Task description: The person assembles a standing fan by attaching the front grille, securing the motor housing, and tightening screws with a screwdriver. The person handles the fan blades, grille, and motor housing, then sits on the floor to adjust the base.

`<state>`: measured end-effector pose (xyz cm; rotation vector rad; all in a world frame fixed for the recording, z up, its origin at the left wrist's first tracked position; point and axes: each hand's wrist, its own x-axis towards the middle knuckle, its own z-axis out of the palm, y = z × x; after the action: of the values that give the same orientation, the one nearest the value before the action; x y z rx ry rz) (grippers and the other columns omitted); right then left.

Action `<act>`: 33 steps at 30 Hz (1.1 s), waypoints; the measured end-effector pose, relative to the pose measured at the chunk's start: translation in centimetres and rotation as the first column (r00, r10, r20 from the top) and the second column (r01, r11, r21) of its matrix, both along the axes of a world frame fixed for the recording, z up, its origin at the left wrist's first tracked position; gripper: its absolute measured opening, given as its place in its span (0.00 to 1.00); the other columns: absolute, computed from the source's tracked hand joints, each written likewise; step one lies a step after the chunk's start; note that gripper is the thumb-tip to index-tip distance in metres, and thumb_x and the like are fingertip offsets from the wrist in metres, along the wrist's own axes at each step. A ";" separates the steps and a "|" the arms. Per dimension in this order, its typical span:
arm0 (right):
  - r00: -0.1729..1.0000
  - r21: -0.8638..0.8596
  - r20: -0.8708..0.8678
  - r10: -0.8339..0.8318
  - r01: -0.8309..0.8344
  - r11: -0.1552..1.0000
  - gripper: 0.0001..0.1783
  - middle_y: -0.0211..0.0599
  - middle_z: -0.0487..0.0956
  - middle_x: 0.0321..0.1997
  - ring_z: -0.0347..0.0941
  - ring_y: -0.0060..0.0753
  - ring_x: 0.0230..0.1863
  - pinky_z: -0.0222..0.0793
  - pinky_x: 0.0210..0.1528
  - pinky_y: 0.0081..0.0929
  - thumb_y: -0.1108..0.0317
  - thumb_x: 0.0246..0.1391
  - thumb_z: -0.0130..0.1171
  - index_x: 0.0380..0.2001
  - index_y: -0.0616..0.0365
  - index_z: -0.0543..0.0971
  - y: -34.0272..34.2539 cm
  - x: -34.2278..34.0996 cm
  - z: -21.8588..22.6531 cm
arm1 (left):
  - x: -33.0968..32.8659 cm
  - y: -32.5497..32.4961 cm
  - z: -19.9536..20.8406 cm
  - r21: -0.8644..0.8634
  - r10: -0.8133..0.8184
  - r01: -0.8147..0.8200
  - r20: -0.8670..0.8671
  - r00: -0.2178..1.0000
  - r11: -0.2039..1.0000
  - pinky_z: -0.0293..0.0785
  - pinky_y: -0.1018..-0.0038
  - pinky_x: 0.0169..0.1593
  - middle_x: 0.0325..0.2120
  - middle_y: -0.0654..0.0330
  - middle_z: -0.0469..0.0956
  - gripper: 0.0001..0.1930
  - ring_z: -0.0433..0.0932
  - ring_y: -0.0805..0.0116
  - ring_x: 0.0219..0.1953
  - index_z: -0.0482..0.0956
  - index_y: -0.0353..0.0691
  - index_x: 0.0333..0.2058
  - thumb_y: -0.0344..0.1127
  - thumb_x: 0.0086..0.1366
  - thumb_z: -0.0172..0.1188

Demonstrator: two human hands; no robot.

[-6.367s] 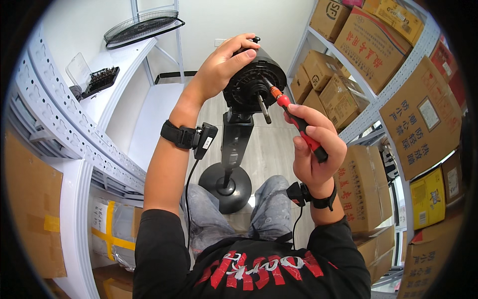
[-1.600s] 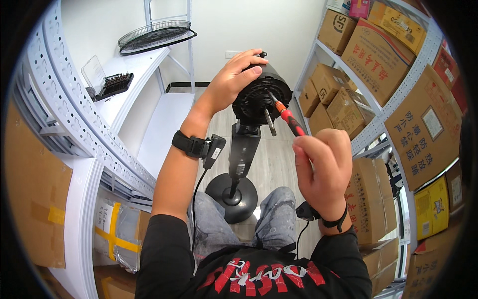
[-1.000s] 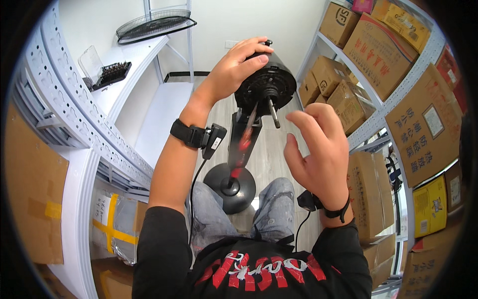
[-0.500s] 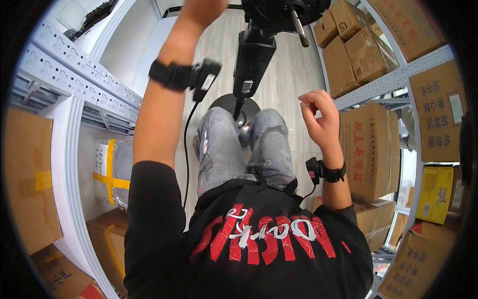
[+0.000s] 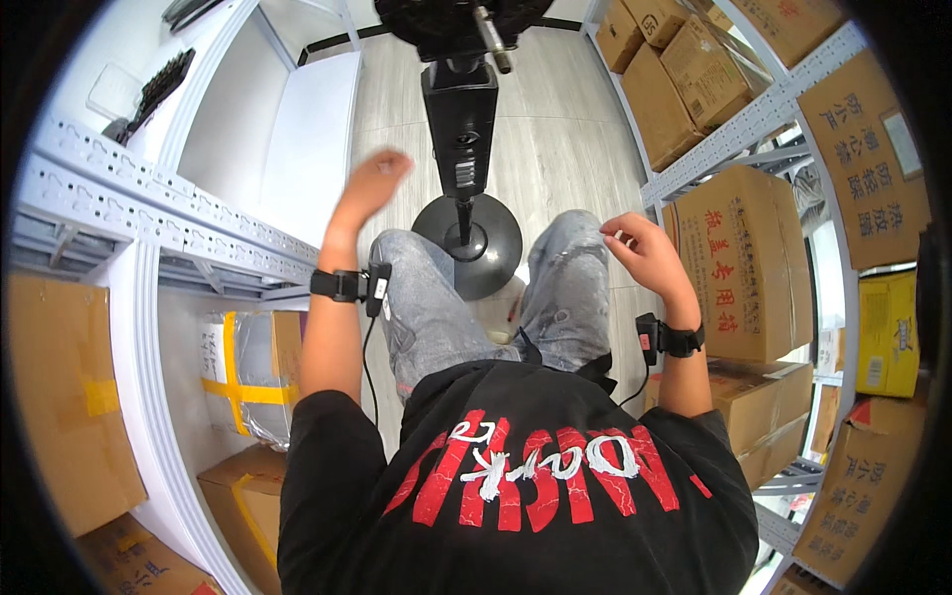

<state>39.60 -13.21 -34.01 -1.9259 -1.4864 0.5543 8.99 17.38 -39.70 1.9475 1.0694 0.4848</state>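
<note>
In front of me is a black floor stand (image 5: 461, 129) with a square column and a round base (image 5: 486, 268) between my feet. A metal rod (image 5: 493, 40) sticks out of its dark top part, which the upper rim cuts off. My left hand (image 5: 377, 183) is raised left of the column, not touching it; motion blurs its fingers. My right hand (image 5: 645, 256) hovers above my right knee near a large carton, its fingers loosely bent and apart, with nothing visible in them. Each wrist wears a black strap with a small device (image 5: 377, 288) and cable.
White perforated metal shelving (image 5: 149, 203) lines the left side, holding cartons and a silver package (image 5: 260, 382) with yellow tape. Along the right, racks carry several brown cartons (image 5: 744, 263) and a yellow box (image 5: 886, 332). A white panel (image 5: 312, 139) stands at the far left.
My left hand has come down and back from the stand's top area. My view has shifted, showing more of the round base. My right hand stays near my right knee, loosely bent.
</note>
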 end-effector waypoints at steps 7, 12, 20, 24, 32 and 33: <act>0.949 -0.017 -0.099 -0.301 0.301 0.954 0.10 0.36 0.79 0.35 0.74 0.27 0.32 0.70 0.34 0.24 0.69 0.57 0.60 0.39 0.63 0.79 -8.6 4.8 -4.0 | 7.2 -5.5 -10.8 -0.335 -0.550 0.486 -0.128 0.825 0.807 0.75 0.71 0.45 0.36 0.56 0.83 0.16 0.80 0.66 0.39 0.82 0.36 0.40 0.43 0.63 0.60; 0.788 -0.212 -0.181 -0.589 0.553 0.806 0.11 0.37 0.80 0.36 0.74 0.26 0.35 0.70 0.41 0.24 0.68 0.59 0.59 0.40 0.64 0.79 -19.6 8.2 -13.6 | 12.9 -7.4 -18.0 -0.502 -0.542 0.386 -0.209 0.814 0.774 0.75 0.67 0.44 0.35 0.52 0.84 0.17 0.82 0.60 0.38 0.83 0.35 0.38 0.44 0.61 0.61; 0.511 -0.527 -0.363 -0.779 0.576 0.624 0.11 0.29 0.78 0.36 0.72 0.23 0.38 0.69 0.43 0.23 0.67 0.63 0.55 0.43 0.62 0.78 -28.6 6.9 -21.6 | 16.8 -11.4 -32.5 -0.463 -0.651 0.464 -0.443 0.617 0.755 0.75 0.67 0.47 0.37 0.52 0.84 0.13 0.82 0.58 0.40 0.85 0.39 0.36 0.43 0.61 0.61; 0.360 -0.565 -0.399 -0.843 0.627 0.536 0.17 0.33 0.77 0.47 0.72 0.24 0.44 0.69 0.47 0.23 0.66 0.66 0.50 0.54 0.61 0.73 -28.5 4.4 -19.7 | 16.4 -13.1 -40.2 -0.596 -0.723 0.424 -0.463 0.513 0.682 0.75 0.67 0.45 0.35 0.54 0.84 0.14 0.82 0.59 0.39 0.85 0.39 0.36 0.44 0.61 0.61; 0.443 -0.517 -0.519 -0.731 0.519 0.681 0.36 0.40 0.74 0.53 0.71 0.32 0.49 0.69 0.49 0.30 0.41 0.66 0.42 0.59 0.65 0.68 -22.9 6.1 -17.7 | 12.9 -14.2 -52.0 -0.624 -0.659 0.281 -0.533 0.530 0.730 0.75 0.65 0.44 0.32 0.50 0.83 0.17 0.81 0.55 0.38 0.82 0.35 0.34 0.45 0.56 0.66; 0.419 -0.523 -0.525 -0.741 0.529 0.669 0.38 0.41 0.74 0.52 0.71 0.32 0.48 0.68 0.49 0.30 0.39 0.66 0.40 0.59 0.66 0.68 -22.8 5.9 -17.5 | 12.6 -14.7 -52.9 -0.625 -0.661 0.274 -0.547 0.514 0.731 0.75 0.65 0.45 0.33 0.50 0.83 0.16 0.81 0.54 0.39 0.81 0.35 0.34 0.44 0.56 0.66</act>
<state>45.50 -36.02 -51.53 -1.9429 -0.0968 1.0125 21.60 2.67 -92.60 1.8773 0.8956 -0.9352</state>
